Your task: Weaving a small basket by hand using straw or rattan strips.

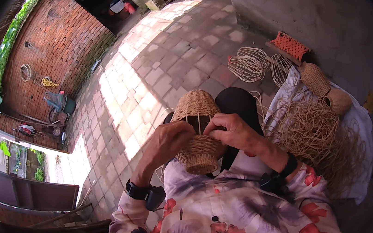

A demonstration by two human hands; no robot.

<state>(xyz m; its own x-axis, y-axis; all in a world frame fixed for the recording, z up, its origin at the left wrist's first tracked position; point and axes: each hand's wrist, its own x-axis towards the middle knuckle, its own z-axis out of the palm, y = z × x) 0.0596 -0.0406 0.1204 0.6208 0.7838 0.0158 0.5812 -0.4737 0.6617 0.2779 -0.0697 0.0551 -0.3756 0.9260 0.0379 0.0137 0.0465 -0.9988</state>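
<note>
A tan woven basket [196,146], waisted like a vase, rests across my lap. Between its upper and lower woven parts runs an open gap, where several thin pale ribs show bare. My left hand [171,137] is closed at the left side of this gap, its fingertips curled in against the basket. At the gap's right side my right hand [231,130] has thumb and fingers pinched together by the ribs; what lies in the pinch is too small to make out. Dark bands circle both my wrists.
To the right, a heap of loose tan cord [308,127] lies on a white cloth [362,161]. Finished-looking woven pieces [314,78] sit at its far edge, near bare rib frames [248,64] and an orange-topped stool [290,46]. A brick wall [60,40] stands left.
</note>
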